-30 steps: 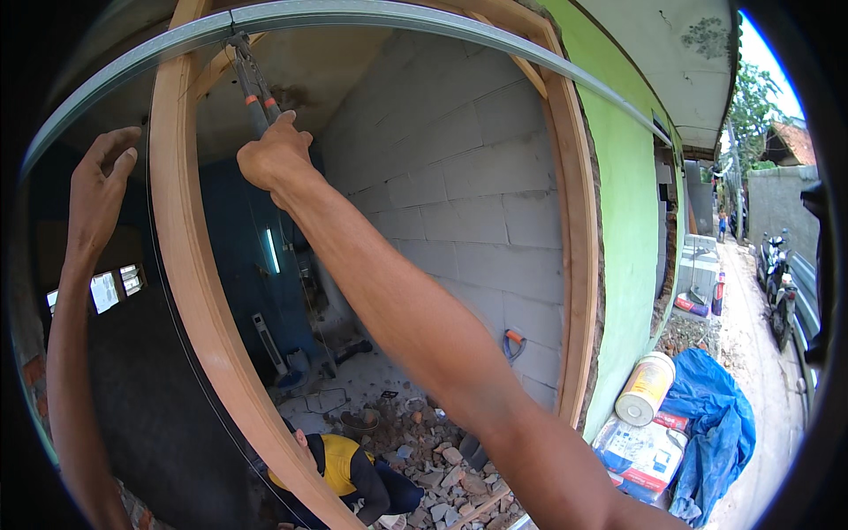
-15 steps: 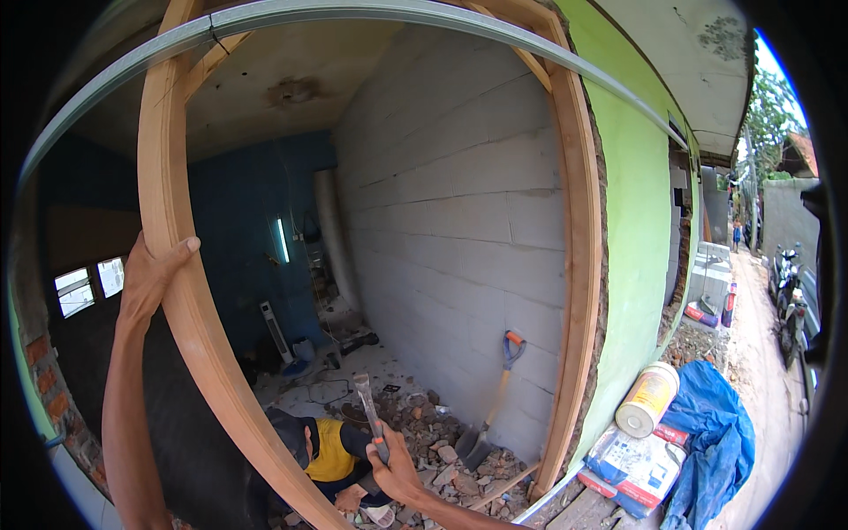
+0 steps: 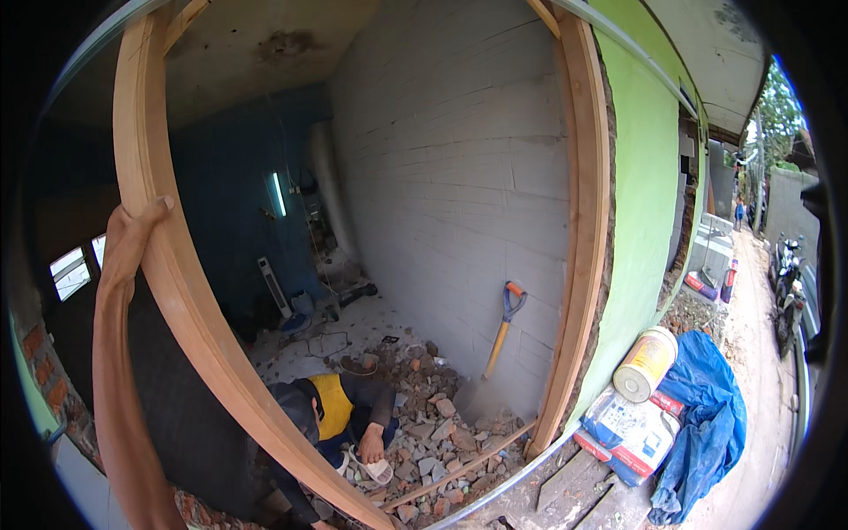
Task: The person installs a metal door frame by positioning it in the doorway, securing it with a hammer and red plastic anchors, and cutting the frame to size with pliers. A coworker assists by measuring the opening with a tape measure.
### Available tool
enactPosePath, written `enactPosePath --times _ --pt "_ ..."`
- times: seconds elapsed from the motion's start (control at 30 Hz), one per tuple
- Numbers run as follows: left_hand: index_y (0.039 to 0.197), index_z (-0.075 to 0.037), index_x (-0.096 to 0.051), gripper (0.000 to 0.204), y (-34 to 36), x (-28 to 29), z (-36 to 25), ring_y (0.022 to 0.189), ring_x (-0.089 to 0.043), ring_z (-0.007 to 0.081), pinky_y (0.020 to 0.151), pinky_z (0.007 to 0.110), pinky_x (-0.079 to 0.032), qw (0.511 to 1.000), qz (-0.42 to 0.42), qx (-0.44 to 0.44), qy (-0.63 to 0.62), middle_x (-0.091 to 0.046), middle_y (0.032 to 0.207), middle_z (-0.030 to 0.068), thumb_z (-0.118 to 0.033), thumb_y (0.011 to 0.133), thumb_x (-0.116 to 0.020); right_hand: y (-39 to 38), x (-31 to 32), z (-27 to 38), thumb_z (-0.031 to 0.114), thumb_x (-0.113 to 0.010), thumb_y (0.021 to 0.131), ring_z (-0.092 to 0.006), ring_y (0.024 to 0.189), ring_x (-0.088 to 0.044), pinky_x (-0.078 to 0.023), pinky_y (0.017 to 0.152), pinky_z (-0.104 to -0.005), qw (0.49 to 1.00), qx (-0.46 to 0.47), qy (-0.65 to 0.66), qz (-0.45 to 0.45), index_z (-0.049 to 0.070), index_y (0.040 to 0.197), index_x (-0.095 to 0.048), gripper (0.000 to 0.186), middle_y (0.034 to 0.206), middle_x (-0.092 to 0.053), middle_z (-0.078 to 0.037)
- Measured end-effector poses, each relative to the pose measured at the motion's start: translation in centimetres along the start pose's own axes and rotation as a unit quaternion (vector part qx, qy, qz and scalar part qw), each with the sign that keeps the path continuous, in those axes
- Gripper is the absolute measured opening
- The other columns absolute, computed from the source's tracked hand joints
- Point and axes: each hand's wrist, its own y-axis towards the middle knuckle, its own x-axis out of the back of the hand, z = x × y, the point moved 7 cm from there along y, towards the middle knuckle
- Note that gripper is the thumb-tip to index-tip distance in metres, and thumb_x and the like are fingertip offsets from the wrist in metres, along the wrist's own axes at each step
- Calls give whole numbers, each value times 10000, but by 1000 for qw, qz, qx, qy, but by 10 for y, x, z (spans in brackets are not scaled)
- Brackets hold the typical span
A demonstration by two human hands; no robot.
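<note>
My left hand is wrapped round the left upright of a wooden door frame, its thumb across the front face. The right upright stands against the broken edge of a green wall. My right hand is out of view. Below, beyond the left upright, a co-worker in a dark and yellow top crouches low. That person's hand rests at a pale sandal on their foot.
Broken rubble covers the floor inside, and a shovel leans on the grey block wall. Outside at right are a bucket, bags and a blue tarp. Motorcycles line the alley.
My right hand, which held a chisel-like tool with a flat metal blade and orange-black handle, has left the view. My view has tipped downward. The left hand keeps its hold.
</note>
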Motion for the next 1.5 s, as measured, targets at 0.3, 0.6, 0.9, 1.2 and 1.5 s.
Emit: enactPosePath --times 0.3,0.6,0.9,1.2,1.5 --pt "1214 84 -644 605 -12 15 3 1039 -684 341 879 431 -526 972 236 -13 -8 -700 1107 262 -427 892 -664 -56 -51 -4 252 -626 975 -195 498 -548 -467 428 -371 992 -18 -67 110 68 915 -657 196 629 -549 -33" --pt "1115 62 -737 431 -196 154 19 892 -750 361 902 415 -574 992 59 -98 62 -732 1050 282 -282 855 -734 -68 -190 49 250 -619 979 -194 498 -549 -462 424 -369 943 12 -210 256 62 941 -647 194 637 -555 -39" --pt "1076 0 -769 320 -326 395 158 833 -755 316 765 390 -573 936 23 208 285 -758 926 215 -279 939 -692 -125 -300 71 248 -612 983 -194 499 -550 -458 419 -368 898 83 -258 346 56 967 -638 195 644 -560 -45" --pt "1017 -13 -772 316 -376 561 159 777 -739 318 718 397 -556 869 -151 231 410 -744 839 204 -305 953 -672 -104 -322 57 247 -604 986 -193 499 -551 -453 415 -367 882 27 -290 371 50 993 -629 198 652 -566 -51" --pt "1059 -20 -768 362 -293 668 159 894 -744 330 817 411 -568 790 -186 192 552 -771 946 166 -353 955 -669 -73 -337 104 238 -590 986 -174 494 -536 -416 401 -352 856 135 -270 420 67 985 -615 172 648 -553 -36"
